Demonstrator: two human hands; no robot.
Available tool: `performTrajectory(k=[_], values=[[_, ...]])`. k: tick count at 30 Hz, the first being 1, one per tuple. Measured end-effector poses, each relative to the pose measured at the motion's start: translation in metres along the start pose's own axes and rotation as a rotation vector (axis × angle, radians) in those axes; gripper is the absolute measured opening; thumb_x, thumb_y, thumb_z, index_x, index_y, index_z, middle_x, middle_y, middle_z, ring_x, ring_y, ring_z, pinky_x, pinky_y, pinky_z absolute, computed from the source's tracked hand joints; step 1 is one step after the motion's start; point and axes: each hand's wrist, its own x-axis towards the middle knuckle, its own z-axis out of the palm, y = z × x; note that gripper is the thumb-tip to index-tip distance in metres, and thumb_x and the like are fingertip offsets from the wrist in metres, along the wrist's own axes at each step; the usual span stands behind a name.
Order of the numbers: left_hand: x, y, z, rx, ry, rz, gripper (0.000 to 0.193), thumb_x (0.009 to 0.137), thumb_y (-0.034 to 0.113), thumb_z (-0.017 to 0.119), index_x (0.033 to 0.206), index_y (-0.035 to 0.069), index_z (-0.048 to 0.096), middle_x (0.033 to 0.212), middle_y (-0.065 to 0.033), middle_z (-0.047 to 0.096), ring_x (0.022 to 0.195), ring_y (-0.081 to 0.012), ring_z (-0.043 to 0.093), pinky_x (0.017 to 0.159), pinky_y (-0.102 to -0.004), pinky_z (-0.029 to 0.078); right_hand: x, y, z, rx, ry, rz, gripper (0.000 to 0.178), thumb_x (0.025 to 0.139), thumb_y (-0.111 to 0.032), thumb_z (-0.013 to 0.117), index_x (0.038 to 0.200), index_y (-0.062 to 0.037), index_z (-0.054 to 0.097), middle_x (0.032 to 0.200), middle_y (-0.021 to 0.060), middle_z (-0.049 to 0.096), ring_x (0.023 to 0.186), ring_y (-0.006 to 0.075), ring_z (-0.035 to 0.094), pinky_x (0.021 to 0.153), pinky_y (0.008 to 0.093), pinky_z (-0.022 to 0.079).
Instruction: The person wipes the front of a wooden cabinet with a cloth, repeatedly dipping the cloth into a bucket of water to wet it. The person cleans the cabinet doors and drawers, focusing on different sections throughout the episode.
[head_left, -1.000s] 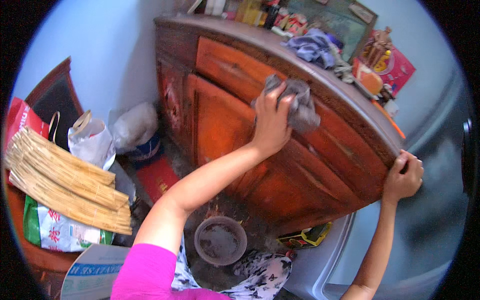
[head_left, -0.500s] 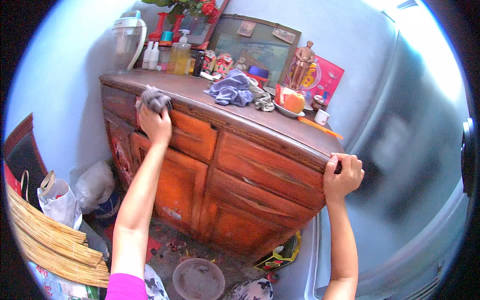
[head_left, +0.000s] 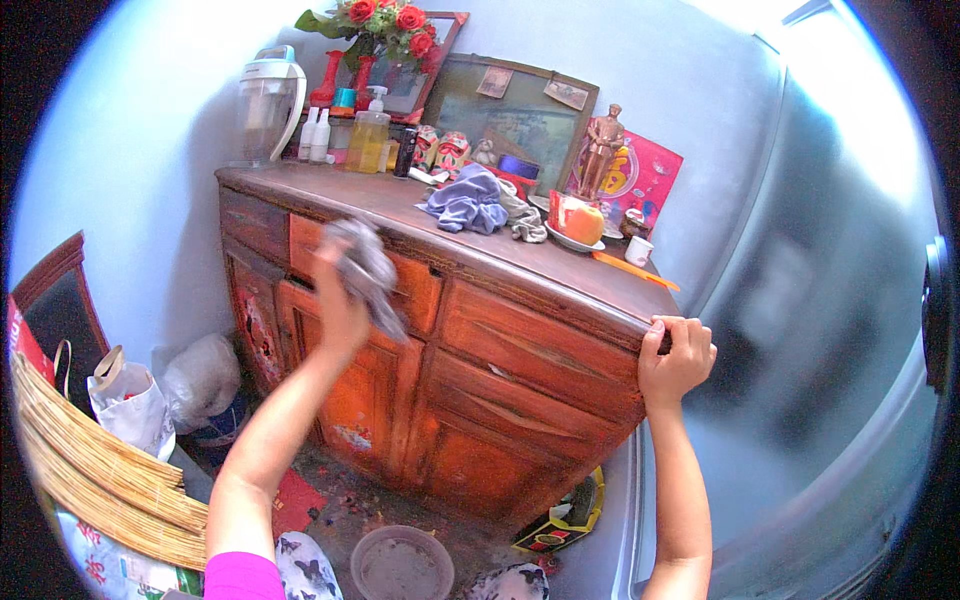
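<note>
My left hand [head_left: 340, 305], slightly blurred, is closed around a grey cloth [head_left: 368, 268] whose loose end hangs down. It is at the upper left drawers of a reddish-brown wooden cabinet [head_left: 530, 365]; whether the cloth touches the drawer front I cannot tell. At the cabinet's right front corner, the curled fingers of my right hand [head_left: 678, 362] grip the edge of the top. On the cabinet top, a crumpled blue-violet cloth [head_left: 466, 202] lies beside a greyish one [head_left: 522, 216].
The top also bears a blender-like jug [head_left: 265, 110], a pump bottle [head_left: 368, 138], a fruit plate [head_left: 575, 240], a figurine [head_left: 602, 152], a white cup [head_left: 639, 251] and an orange knife-like tool [head_left: 635, 270]. A round basin [head_left: 402, 565] and an open box [head_left: 570, 515] stand below. Rolled straw matting [head_left: 110, 470] lies left.
My left hand has moved right and down along the drawer fronts with the grey cloth, which now hangs more loosely. My right hand stays on the corner. The view has shifted slightly.
</note>
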Motion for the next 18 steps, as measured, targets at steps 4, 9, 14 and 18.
performTrajectory(k=[4,9,14,18], values=[[0.081,-0.113,-0.025,-0.089,0.205,-0.54,0.05,0.099,0.027,0.062,0.134,-0.008,0.051,0.12,-0.0298,0.065,0.112,-0.0489,0.061,0.106,-0.0498,0.044,0.0,-0.001,-0.004,-0.017,-0.006,0.0,0.009,0.085,-0.026,0.068,0.08,-0.0176,0.066,0.081,0.0005,0.06,0.081,0.0243,0.059,0.072,0.0413,0.042],[0.047,-0.098,0.016,0.683,0.077,-0.477,0.064,0.097,0.036,0.064,0.139,-0.01,0.046,0.142,-0.0308,0.051,0.133,-0.0459,0.048,0.114,-0.0536,0.037,0.0,-0.005,-0.001,-0.008,0.01,0.001,0.009,0.084,-0.024,0.068,0.079,-0.0175,0.065,0.079,0.0006,0.059,0.08,0.0244,0.059,0.072,0.0415,0.042],[0.007,0.005,0.037,0.631,-0.091,-0.305,0.072,0.095,0.028,0.065,0.146,-0.013,0.036,0.146,-0.0344,0.044,0.143,-0.0496,0.037,0.125,-0.0576,0.02,0.0,-0.003,-0.001,-0.02,0.011,0.007,0.009,0.084,-0.025,0.067,0.079,-0.0174,0.064,0.079,0.0009,0.059,0.08,0.0251,0.059,0.071,0.0423,0.042],[-0.028,0.081,0.047,0.323,-0.243,-0.196,0.064,0.081,0.009,0.065,0.138,-0.008,0.043,0.144,-0.0297,0.044,0.141,-0.0495,0.037,0.123,-0.0622,0.019,0.002,-0.007,0.001,-0.048,0.014,0.012,0.01,0.085,-0.026,0.066,0.079,-0.0182,0.065,0.08,0.0014,0.059,0.081,0.0257,0.06,0.071,0.0426,0.043]])
